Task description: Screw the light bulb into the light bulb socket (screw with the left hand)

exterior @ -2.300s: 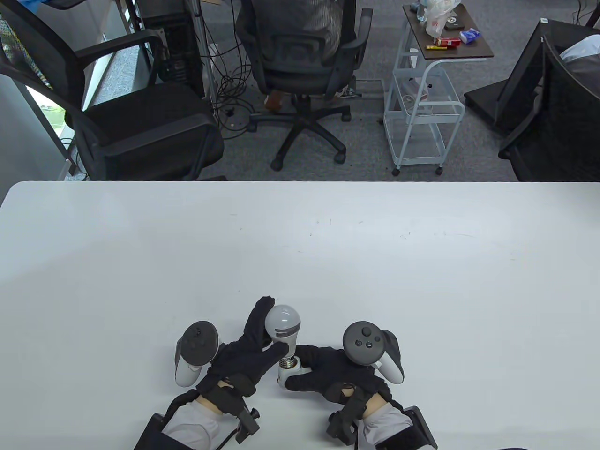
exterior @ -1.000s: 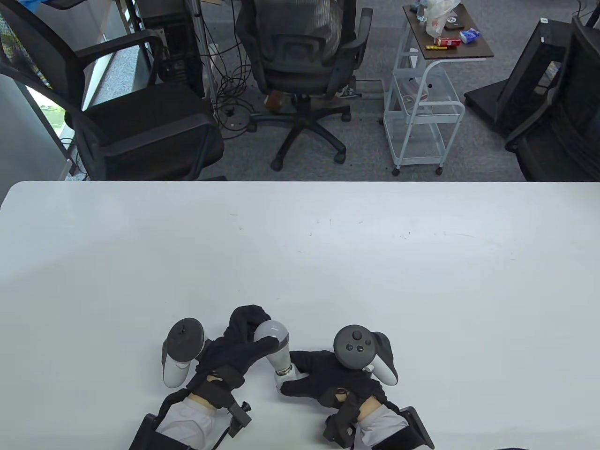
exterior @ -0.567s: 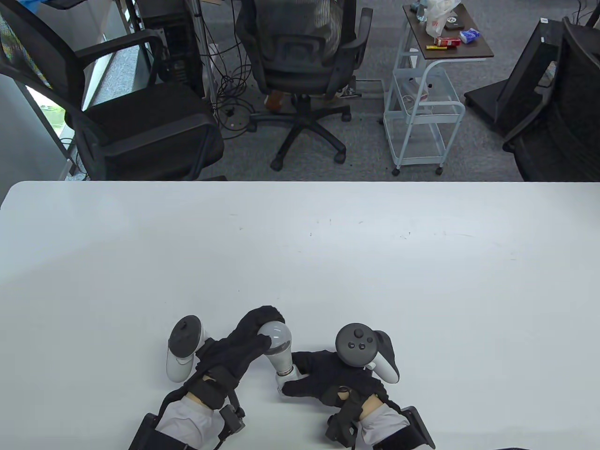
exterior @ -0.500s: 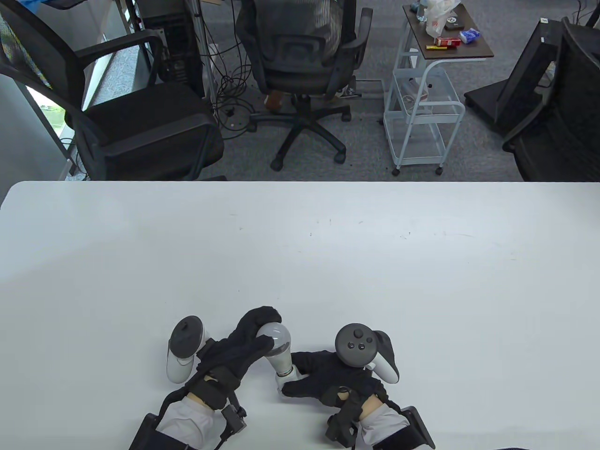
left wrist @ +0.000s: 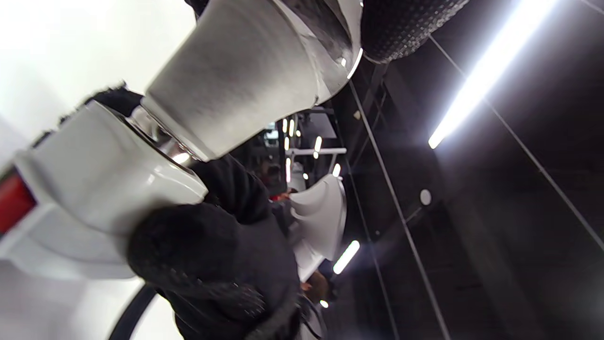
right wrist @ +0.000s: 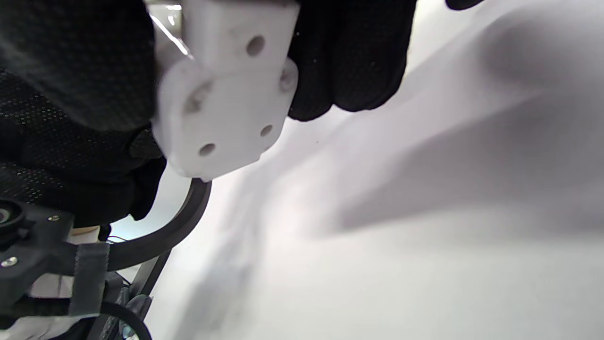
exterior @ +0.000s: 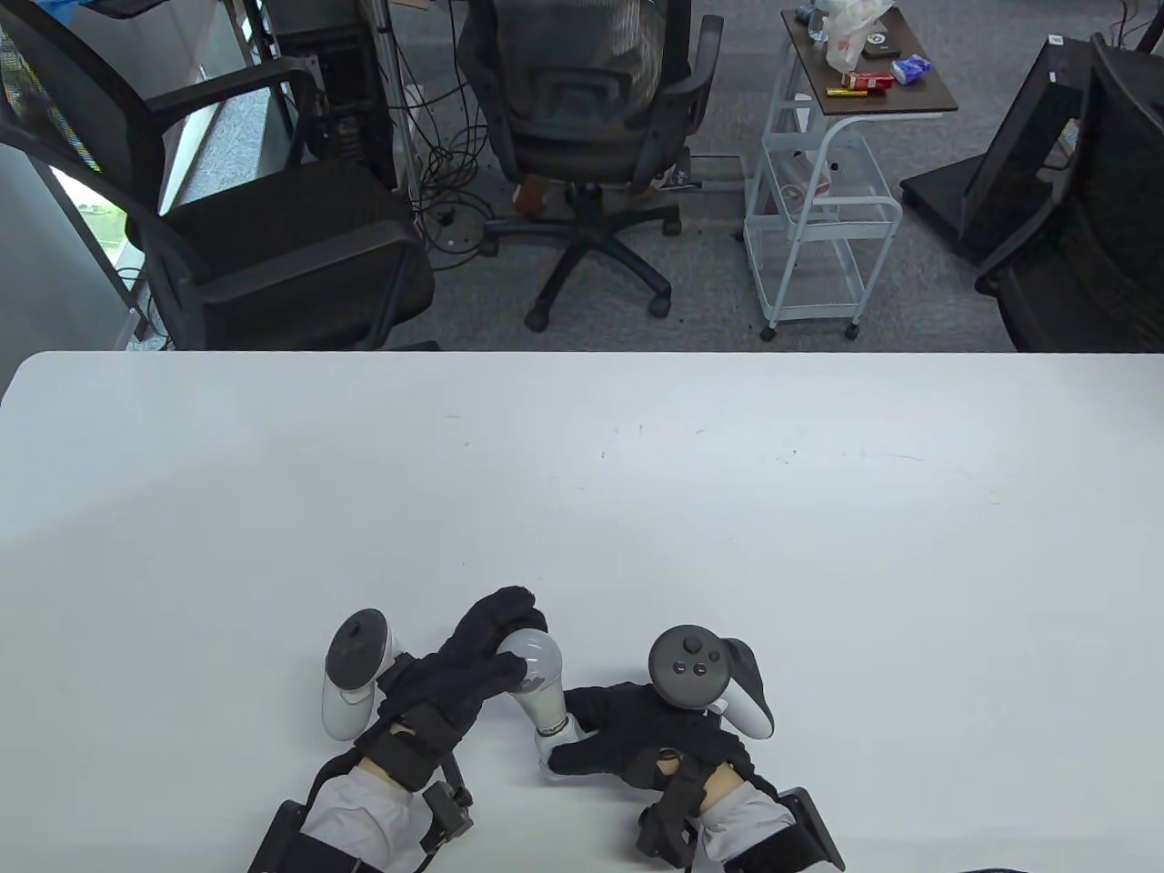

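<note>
Left hand point(exterior: 473, 668) near the counter's point(exterior: 582, 509) near edge, left of centre: fingers curled over the dome of the light bulb point(exterior: 535, 668), thumb against its side, so the grip is closed around the bulb. White tracker point(exterior: 353, 673) sits on the back of that hand. Bulb tilts, dome toward the far-left, metal base down-right into the light bulb socket point(exterior: 555, 741). Left wrist view: bulb neck point(left wrist: 236, 80) meets the white socket point(left wrist: 104, 184), a strip of metal thread showing at the joint; how deep it is seated, can't tell. Right hand point(exterior: 637, 732) just right of the bulb, grip wrapped on the socket, fingers on both sides of it. Right wrist view: socket's flat underside point(right wrist: 226, 99) with mounting holes faces the camera, clear of the counter point(right wrist: 424, 212). Dark tracker point(exterior: 705, 682) on the back of the right hand.
</note>
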The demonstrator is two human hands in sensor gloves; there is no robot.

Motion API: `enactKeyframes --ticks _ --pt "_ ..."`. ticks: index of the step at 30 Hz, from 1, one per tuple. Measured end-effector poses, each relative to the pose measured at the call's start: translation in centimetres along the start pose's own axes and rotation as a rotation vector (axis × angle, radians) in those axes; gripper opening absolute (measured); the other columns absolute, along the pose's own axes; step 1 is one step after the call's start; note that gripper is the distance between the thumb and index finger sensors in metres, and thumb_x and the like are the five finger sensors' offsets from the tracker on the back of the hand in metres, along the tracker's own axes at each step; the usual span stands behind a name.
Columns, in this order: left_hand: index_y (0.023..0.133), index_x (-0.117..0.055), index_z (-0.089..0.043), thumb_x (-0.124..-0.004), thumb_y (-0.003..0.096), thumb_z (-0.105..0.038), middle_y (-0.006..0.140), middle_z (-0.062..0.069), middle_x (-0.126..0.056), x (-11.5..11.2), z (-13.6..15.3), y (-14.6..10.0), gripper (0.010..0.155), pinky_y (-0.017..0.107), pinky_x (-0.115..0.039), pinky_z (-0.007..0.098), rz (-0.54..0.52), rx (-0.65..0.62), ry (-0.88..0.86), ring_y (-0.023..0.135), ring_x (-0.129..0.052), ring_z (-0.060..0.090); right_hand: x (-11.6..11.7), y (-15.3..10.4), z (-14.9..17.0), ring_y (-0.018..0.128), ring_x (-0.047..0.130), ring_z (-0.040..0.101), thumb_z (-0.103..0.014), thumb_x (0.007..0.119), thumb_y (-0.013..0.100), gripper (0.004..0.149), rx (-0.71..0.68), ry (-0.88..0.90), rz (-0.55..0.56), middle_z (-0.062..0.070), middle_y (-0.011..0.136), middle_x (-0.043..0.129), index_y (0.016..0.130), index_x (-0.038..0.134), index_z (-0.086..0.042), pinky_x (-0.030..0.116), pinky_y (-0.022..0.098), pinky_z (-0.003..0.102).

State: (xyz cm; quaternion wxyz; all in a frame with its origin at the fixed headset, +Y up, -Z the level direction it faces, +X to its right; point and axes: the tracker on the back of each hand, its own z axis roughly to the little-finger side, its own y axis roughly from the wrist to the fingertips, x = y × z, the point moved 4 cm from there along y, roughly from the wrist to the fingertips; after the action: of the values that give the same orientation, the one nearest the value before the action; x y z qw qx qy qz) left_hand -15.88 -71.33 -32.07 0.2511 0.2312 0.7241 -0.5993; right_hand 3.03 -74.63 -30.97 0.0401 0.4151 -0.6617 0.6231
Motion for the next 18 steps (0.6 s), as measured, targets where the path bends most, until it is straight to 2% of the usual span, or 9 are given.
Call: enactKeyframes --ticks 3,6,9,11,14,18 --pt "0.12 -0.035 -0.009 -0.065 0.0644 -0.037 0.119 0.029 -0.04 -0.11 0.22 0.06 0.068 0.065 -0.033 0.087 0.023 -0.005 -0.036 0.109 -0.037 0.055 -0.05 0.0 0.08 0.072 0.086 0.044 -0.044 0.095 0.044 0.063 -0.001 0.007 0.0 0.021 0.082 0.088 0.09 0.075 -0.006 0.041 0.067 0.077" --pt "0.119 -0.037 -0.023 -0.07 0.0653 -0.054 0.119 0.031 -0.032 -0.1 0.51 -0.02 0.07 0.066 -0.03 0.087 0.004 0.042 0.026 0.108 -0.026 0.057 -0.12 -0.07 0.0 0.073 0.085 0.045 -0.044 0.095 0.044 0.063 0.001 0.001 0.014 0.021 0.082 0.088 0.09 0.075 -0.006 0.041 0.067 0.077" --pt "0.116 -0.041 -0.031 -0.075 0.0624 -0.06 0.114 0.029 -0.03 0.08 0.37 -0.06 0.07 0.066 -0.029 0.085 -0.038 0.079 0.127 0.106 -0.027 0.054 -0.03 -0.04 0.02 0.073 0.085 0.045 -0.043 0.095 0.043 0.063 0.01 -0.022 0.012 0.022 0.082 0.088 0.09 0.075 -0.006 0.04 0.067 0.077" --pt "0.115 -0.042 -0.032 -0.076 0.0619 -0.058 0.111 0.025 -0.037 0.19 0.13 -0.09 0.069 0.067 -0.031 0.084 -0.053 0.084 0.179 0.105 -0.035 0.051 0.01 -0.02 0.01 0.073 0.085 0.045 -0.043 0.095 0.044 0.063 0.01 -0.023 0.011 0.022 0.082 0.088 0.09 0.075 -0.006 0.04 0.067 0.077" --pt "0.116 -0.044 -0.027 -0.077 0.0633 -0.054 0.111 0.025 -0.042 0.34 0.13 -0.14 0.067 0.067 -0.035 0.084 -0.056 0.078 0.162 0.105 -0.041 0.05 0.02 -0.02 0.09 0.073 0.085 0.045 -0.043 0.095 0.043 0.063 0.015 -0.025 0.008 0.022 0.082 0.088 0.09 0.075 -0.006 0.04 0.067 0.077" --pt "0.118 -0.04 -0.018 -0.073 0.064 -0.044 0.116 0.024 -0.046 0.32 0.38 -0.03 0.069 0.067 -0.037 0.085 -0.005 0.024 0.018 0.109 -0.043 0.05 0.07 0.07 0.16 0.072 0.086 0.045 -0.044 0.095 0.043 0.063 -0.001 0.005 -0.017 0.021 0.082 0.088 0.09 0.075 -0.006 0.041 0.067 0.077"
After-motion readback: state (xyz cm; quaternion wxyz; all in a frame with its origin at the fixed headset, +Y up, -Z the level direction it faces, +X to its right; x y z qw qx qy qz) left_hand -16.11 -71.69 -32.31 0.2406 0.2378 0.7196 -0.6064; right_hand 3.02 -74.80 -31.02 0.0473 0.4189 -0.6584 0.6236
